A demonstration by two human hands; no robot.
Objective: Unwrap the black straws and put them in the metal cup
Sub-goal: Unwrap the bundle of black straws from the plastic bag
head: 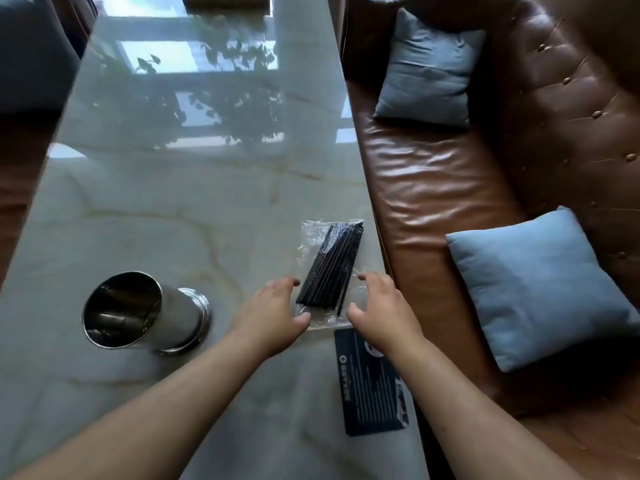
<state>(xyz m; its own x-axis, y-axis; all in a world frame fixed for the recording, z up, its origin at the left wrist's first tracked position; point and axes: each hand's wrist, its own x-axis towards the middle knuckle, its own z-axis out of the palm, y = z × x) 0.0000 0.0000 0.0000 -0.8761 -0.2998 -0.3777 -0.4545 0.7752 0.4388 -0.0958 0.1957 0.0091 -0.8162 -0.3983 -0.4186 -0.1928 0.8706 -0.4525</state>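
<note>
Reached in from the bottom of the frame with left hand (273, 311) and right hand (381, 306), fingers spread and holding nothing, on either side of wrapped straws (332, 268) at lower middle. Stood at lower left: cup (145, 311).

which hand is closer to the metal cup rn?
Left. The left hand is just right of the metal cup, at the near end of the straw packet. The right hand is farther right, on the packet's other side.
</note>
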